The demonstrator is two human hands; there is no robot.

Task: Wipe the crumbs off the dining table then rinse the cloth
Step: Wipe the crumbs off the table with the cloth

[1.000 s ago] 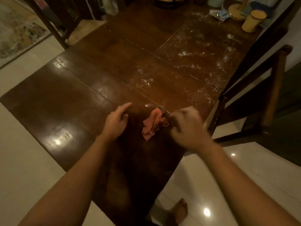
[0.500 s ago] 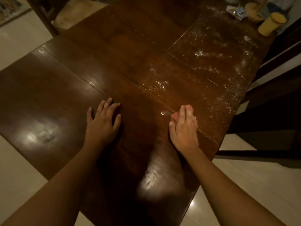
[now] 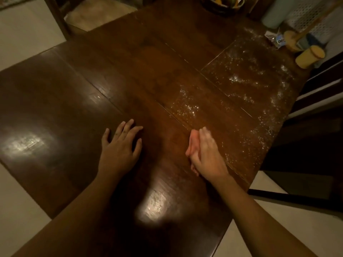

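Our left hand [image 3: 120, 147] lies flat on table [image 3: 148, 71], fingers spread | our right hand [image 3: 208, 154] presses cloth [image 3: 192, 143] with straight fingers | crumbs [image 3: 241, 80] beyond

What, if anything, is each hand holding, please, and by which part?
Nothing is gripped. The right hand presses flat on top of the pink cloth, covering most of it; the left hand rests flat on the table.
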